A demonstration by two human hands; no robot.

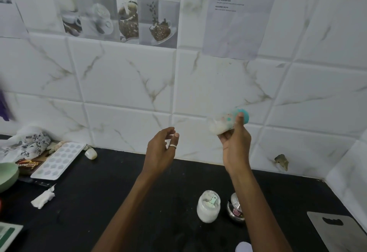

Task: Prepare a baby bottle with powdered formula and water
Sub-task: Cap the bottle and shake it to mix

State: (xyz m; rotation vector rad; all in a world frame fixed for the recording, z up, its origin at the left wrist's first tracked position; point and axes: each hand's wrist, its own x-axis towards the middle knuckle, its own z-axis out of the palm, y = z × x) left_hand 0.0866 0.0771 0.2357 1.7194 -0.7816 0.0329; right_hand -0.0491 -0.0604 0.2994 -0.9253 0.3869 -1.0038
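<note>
My right hand (235,138) is raised in front of the tiled wall and grips a baby bottle (226,121) lying sideways. The bottle is blurred, holds white liquid and has a teal cap at its right end. My left hand (161,148) hovers beside it at the same height, apart from it, fingers loosely curled and holding nothing; a ring sits on one finger. On the black counter below stand a glass jar of white powder (208,206) with a pale scoop inside and a small steel container (235,209), partly hidden by my right forearm.
An ice tray (58,160), a patterned cloth (29,142), a green bowl (7,176) and a brown packet crowd the counter's left. A folded white paper (42,199) lies nearer. A steel board (337,230) sits at the right, where the wall turns a corner.
</note>
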